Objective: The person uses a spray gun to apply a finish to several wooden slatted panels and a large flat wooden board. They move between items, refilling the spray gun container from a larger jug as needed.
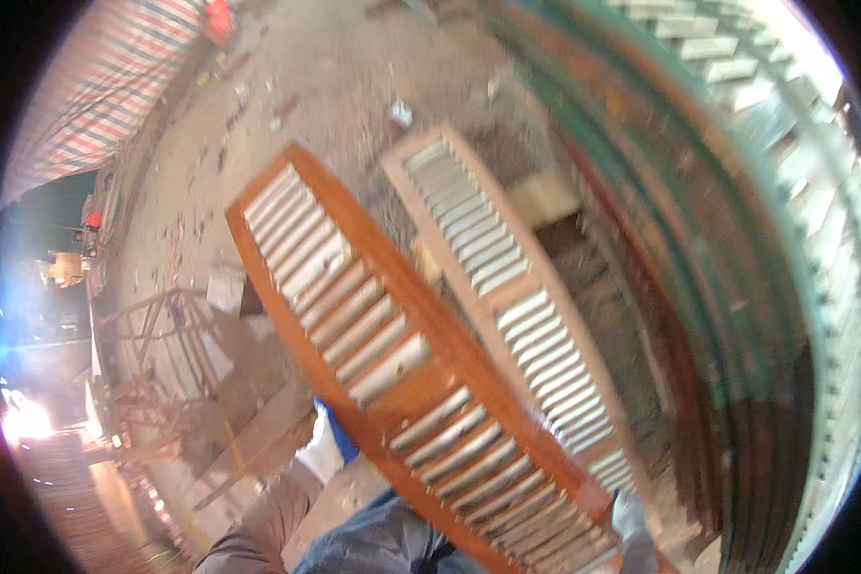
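Note:
A long orange-brown louvered shutter panel [392, 407] with whitish slats lies slantwise in front of me. My left hand [321, 452], in a white glove with blue on it, is closed at the panel's left edge. Whether the blue is part of the glove or a separate thing, I cannot tell. At the lower right, my right hand [629, 515], in a pale glove, grips the opposite edge; its fingers are partly hidden. Beside this panel, on its right, lies a second louvered panel [497, 301] with a pale pinkish-brown frame and white slats.
Stacked green and rust-brown metal sheets [698, 239] curve along the right side. Wooden scraps and frames [177, 335] clutter the left. Bright light glares [29, 421] at the far left. Striped sheeting [115, 86] hangs at the upper left. Small debris dots the dirt floor [325, 57].

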A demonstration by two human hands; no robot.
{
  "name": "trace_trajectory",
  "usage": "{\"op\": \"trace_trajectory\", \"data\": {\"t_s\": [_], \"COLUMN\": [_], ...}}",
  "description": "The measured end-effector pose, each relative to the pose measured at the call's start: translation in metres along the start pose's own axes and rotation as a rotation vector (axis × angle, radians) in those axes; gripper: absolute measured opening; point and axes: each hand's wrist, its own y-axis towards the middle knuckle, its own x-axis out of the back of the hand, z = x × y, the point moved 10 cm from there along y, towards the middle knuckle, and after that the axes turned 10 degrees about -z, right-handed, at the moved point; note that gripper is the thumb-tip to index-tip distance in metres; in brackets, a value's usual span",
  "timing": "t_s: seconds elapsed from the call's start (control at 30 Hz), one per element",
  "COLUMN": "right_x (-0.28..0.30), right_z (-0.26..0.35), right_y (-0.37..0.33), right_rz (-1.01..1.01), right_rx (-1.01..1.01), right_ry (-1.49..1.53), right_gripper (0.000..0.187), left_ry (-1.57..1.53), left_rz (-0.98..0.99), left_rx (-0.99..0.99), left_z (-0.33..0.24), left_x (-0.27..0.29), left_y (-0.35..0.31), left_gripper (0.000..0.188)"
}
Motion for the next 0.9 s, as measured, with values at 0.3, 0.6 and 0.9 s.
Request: {"op": "trace_trajectory", "data": {"t_s": [0.3,0.6,0.9], "right_x": [0.035,0.277,0.547], "right_z": [-0.025,0.092,0.423], "right_y": [-0.010,0.051,0.114], "right_rz": [-0.159,-0.271,-0.558], "right_rx": [0.190,0.077,0.424], "right_ry": [-0.078,-0.212,-0.592], "right_gripper": [0.030,0.027,0.008], "left_ry": [0.064,-0.479,-0.195], "left_rz": [-0.173,0.392,-0.024], "left_rx": [-0.181,0.110,-0.010], "left_z": [-0.053,-0.200,-0.457], "left_x": [-0.038,-0.118,-0.144], "left_y": [-0.099,-0.062,-0.015], "left_gripper": [0.063,0.075,0.105]}}
